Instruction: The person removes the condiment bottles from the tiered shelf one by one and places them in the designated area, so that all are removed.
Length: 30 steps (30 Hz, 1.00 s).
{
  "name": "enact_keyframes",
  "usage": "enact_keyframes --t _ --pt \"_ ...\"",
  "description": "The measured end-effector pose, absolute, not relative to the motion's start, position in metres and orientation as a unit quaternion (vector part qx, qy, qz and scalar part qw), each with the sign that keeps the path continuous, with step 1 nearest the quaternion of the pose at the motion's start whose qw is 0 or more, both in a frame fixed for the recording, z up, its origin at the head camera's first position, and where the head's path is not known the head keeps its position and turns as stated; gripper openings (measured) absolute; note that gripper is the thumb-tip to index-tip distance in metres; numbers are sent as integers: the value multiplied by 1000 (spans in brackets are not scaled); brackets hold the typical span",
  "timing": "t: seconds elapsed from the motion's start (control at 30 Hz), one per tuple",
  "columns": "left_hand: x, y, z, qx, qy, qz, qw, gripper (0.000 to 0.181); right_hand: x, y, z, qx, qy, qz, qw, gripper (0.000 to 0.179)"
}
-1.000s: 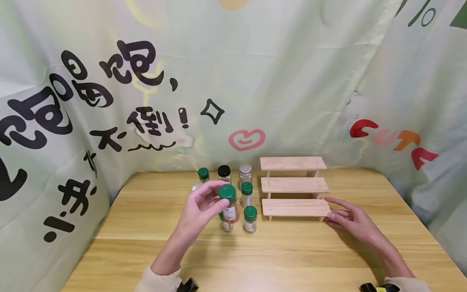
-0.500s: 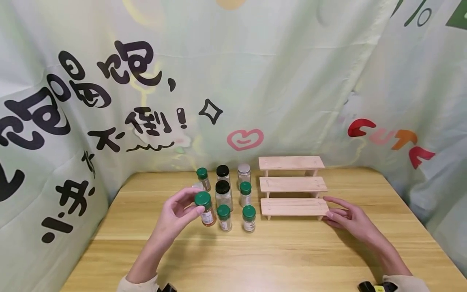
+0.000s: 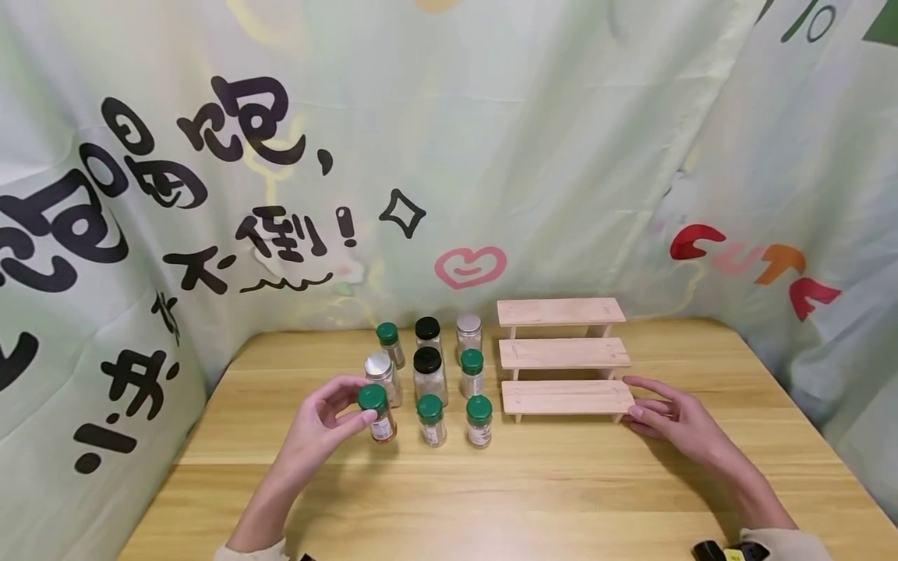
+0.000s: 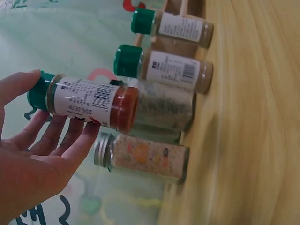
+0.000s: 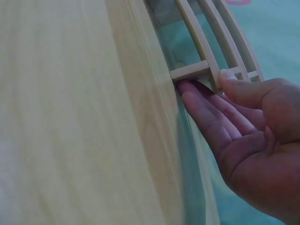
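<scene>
My left hand pinches a spice jar by its green lid, thumb on one side and fingers on the other. Red-orange contents and a white label show on the jar, whose base stands apart from the tabletop in the left wrist view. Just behind it is a silver-lidded jar; a smaller green-lidded jar stands to its right. My right hand holds the right end of a three-tier wooden rack at the lowest step. The thumb touches the step's edge, fingers beneath by the leg.
Several more jars stand in rows left of the rack, including a black-lidded jar and another green-lidded jar. A printed curtain hangs behind and beside the wooden table.
My left hand has carried the red-orange spice jar left and lower, from over the other jars to the front left of the group. The right hand stays at the rack.
</scene>
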State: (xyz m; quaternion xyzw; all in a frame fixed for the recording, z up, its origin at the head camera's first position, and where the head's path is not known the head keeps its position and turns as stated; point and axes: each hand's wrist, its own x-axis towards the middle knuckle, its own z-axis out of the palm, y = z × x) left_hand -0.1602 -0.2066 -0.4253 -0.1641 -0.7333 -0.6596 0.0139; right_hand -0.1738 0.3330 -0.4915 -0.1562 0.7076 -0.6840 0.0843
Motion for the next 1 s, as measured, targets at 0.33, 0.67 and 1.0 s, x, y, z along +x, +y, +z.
enact_keyframes --t 0.33,0.67,1.0 --pt "-171 -215 -450 -149 -751 -643 -18 40 -172 332 -492 -149 711 -682 86 49" --pt "-177 -219 -470 -152 -744 -648 -52 41 -171 333 -492 -144 719 -675 84 49" --pt "-180 -225 -473 -153 -752 -637 -76 41 -172 334 -492 -148 721 -672 81 49"
